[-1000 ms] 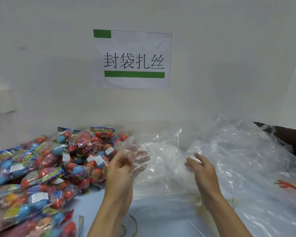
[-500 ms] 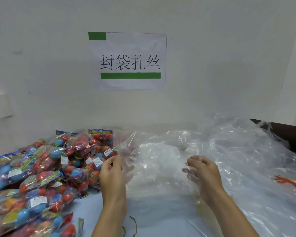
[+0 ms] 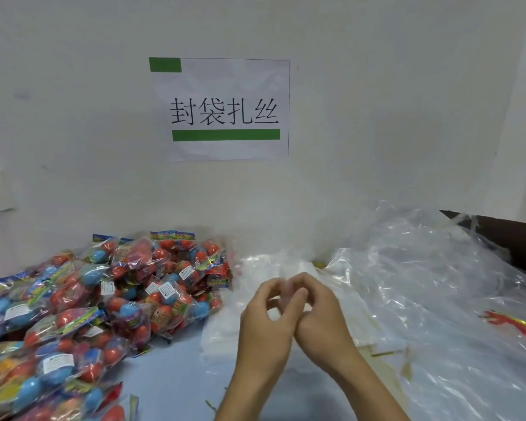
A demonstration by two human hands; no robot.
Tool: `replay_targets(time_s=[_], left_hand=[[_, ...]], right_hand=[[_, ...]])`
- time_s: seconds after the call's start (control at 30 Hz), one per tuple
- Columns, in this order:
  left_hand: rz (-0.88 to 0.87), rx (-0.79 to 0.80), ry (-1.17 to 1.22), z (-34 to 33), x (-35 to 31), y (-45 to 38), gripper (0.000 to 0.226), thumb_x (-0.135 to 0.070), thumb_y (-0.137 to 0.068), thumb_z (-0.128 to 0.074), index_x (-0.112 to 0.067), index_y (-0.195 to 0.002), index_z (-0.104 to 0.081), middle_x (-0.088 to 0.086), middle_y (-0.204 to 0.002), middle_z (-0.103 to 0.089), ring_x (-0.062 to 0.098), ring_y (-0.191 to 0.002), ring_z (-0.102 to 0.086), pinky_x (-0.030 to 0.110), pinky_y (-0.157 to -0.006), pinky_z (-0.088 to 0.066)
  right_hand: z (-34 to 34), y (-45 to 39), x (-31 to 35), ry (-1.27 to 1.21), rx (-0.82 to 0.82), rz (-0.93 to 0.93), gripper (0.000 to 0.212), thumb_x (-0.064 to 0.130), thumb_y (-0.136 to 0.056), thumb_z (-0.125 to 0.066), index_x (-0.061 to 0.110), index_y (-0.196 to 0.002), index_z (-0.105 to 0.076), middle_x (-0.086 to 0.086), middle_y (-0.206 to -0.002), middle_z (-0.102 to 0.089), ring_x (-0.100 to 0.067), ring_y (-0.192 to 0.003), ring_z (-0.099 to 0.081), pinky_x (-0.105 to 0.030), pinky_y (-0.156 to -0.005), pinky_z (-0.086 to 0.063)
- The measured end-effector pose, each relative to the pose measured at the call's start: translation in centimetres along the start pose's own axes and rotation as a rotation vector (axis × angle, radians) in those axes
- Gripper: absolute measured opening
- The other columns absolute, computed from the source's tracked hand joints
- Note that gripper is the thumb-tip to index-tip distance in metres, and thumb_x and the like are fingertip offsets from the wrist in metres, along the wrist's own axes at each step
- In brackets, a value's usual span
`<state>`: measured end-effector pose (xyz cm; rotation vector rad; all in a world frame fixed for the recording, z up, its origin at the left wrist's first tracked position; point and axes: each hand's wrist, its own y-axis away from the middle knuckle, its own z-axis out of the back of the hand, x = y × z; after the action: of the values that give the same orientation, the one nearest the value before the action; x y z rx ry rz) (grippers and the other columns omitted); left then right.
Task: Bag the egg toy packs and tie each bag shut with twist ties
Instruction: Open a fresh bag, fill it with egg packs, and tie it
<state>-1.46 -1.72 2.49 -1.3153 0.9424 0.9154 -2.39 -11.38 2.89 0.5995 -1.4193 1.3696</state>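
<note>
Rubbing a clear bag (image 3: 289,287) open at frame centre, I pinch it with my left hand (image 3: 266,326) and right hand (image 3: 322,317); fingertips should slide opposite ways.

1 head-worn view, forward and down, close over the table (image 3: 170,369).

Both hands, the left (image 3: 266,328) and the right (image 3: 322,317), are bare, with bare forearms and no sleeves, rings or watch.

egg packs (image 3: 104,299) left, bags (image 3: 438,284) right
</note>
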Motion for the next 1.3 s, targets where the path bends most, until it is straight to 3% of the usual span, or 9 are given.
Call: replay_targets(time_s=[0.2, 0.4, 0.53, 0.63, 0.83, 0.97, 1.1, 1.2, 1.3], left_hand=[[0.029, -0.112, 0.119, 1.5, 0.1, -0.6, 0.012, -0.008, -0.092, -0.067, -0.019, -0.092, -0.073, 0.003, -0.090, -0.076, 0.021, -0.091, -0.073, 0.049, -0.086, -0.058], [0.029, -0.141, 0.121, 2.8, -0.1, -1.0, 0.012, -0.007, -0.078, -0.080, -0.018, -0.074, -0.078, 0.003, -0.074, -0.075, 0.015, -0.074, -0.071, 0.033, -0.076, -0.060], [0.000, -0.190, 0.062, 3.1, -0.2, -1.1, 0.014, -0.008, -0.074, -0.084, -0.017, -0.067, -0.075, 0.003, -0.069, -0.073, 0.016, -0.069, -0.069, 0.020, -0.065, -0.056], [-0.051, -0.184, -0.019, 3.1, -0.3, -1.2, 0.018, -0.005, -0.073, -0.085, -0.013, -0.065, -0.071, 0.003, -0.064, -0.070, 0.019, -0.067, -0.067, 0.024, -0.065, -0.057], [-0.024, -0.033, -0.274, 3.2, 0.4, -1.2, 0.030, -0.008, -0.075, -0.084, -0.013, -0.064, -0.057, -0.003, -0.057, -0.058, 0.011, -0.056, -0.053, 0.019, -0.055, -0.046], [0.000, -0.239, -0.288, 3.1, 0.5, -1.2, 0.016, -0.014, -0.088, -0.073, -0.021, -0.086, -0.059, -0.002, -0.080, -0.063, 0.010, -0.066, -0.057, 0.013, -0.056, -0.047], [-0.013, -0.198, -0.228, 2.4, 0.5, -1.0, 0.025, -0.003, -0.096, -0.054, -0.025, -0.100, -0.064, -0.008, -0.102, -0.067, 0.014, -0.094, -0.065, 0.042, -0.085, -0.058], [-0.080, -0.115, -0.223, 2.3, 0.6, -0.8, 0.022, -0.004, -0.094, -0.059, -0.023, -0.089, -0.069, -0.010, -0.090, -0.070, 0.006, -0.089, -0.064, 0.024, -0.081, -0.056], [-0.127, -0.002, -0.214, 1.6, 0.4, -0.5, 0.010, -0.019, -0.084, -0.069, -0.021, -0.077, -0.062, -0.009, -0.076, -0.064, 0.010, -0.073, -0.058, 0.013, -0.063, -0.045]], right_hand=[[-0.6, 0.3, 0.5, 0.021, 0.135, 0.059, 0.020, 0.008, -0.087, -0.071, 0.026, -0.096, -0.073, 0.014, -0.096, -0.076, -0.001, -0.101, -0.068, -0.018, -0.073, -0.054], [1.1, -0.4, 0.5, -0.114, -0.022, -0.066, 0.025, 0.001, -0.071, -0.087, 0.018, -0.084, -0.075, 0.003, -0.063, -0.062, -0.006, -0.062, -0.060, -0.016, -0.064, -0.051], [2.1, -0.8, 0.1, -0.173, -0.115, -0.204, 0.016, 0.010, -0.069, -0.090, 0.017, -0.074, -0.077, 0.001, -0.074, -0.074, -0.011, -0.071, -0.069, -0.021, -0.070, -0.056], [2.4, -1.0, 0.0, -0.237, -0.153, -0.257, 0.012, 0.010, -0.073, -0.087, 0.012, -0.068, -0.076, 0.001, -0.073, -0.075, -0.011, -0.066, -0.069, -0.032, -0.077, -0.057], [3.4, -1.6, -0.2, -0.446, -0.368, -0.351, 0.014, 0.007, -0.081, -0.080, 0.009, -0.072, -0.069, -0.002, -0.077, -0.071, -0.016, -0.068, -0.069, -0.031, -0.072, -0.052], [3.7, -1.8, -0.7, -0.334, -0.577, -0.332, 0.012, 0.012, -0.088, -0.075, 0.014, -0.080, -0.065, -0.009, -0.083, -0.070, -0.022, -0.076, -0.069, -0.041, -0.078, -0.055], [2.5, -1.3, -0.8, -0.062, -0.243, -0.186, 0.032, 0.006, -0.083, -0.073, 0.029, -0.103, -0.063, 0.002, -0.104, -0.067, -0.011, -0.089, -0.064, -0.023, -0.076, -0.050], [2.1, -1.1, -1.1, 0.188, -0.055, -0.077, 0.044, 0.008, -0.077, -0.076, 0.035, -0.108, -0.061, 0.016, -0.112, -0.060, 0.001, -0.106, -0.056, -0.010, -0.085, -0.042], [1.6, -0.8, -1.2, 0.287, -0.071, -0.118, 0.020, 0.015, -0.071, -0.075, 0.030, -0.079, -0.065, 0.011, -0.085, -0.068, -0.010, -0.083, -0.063, -0.032, -0.078, -0.054]])
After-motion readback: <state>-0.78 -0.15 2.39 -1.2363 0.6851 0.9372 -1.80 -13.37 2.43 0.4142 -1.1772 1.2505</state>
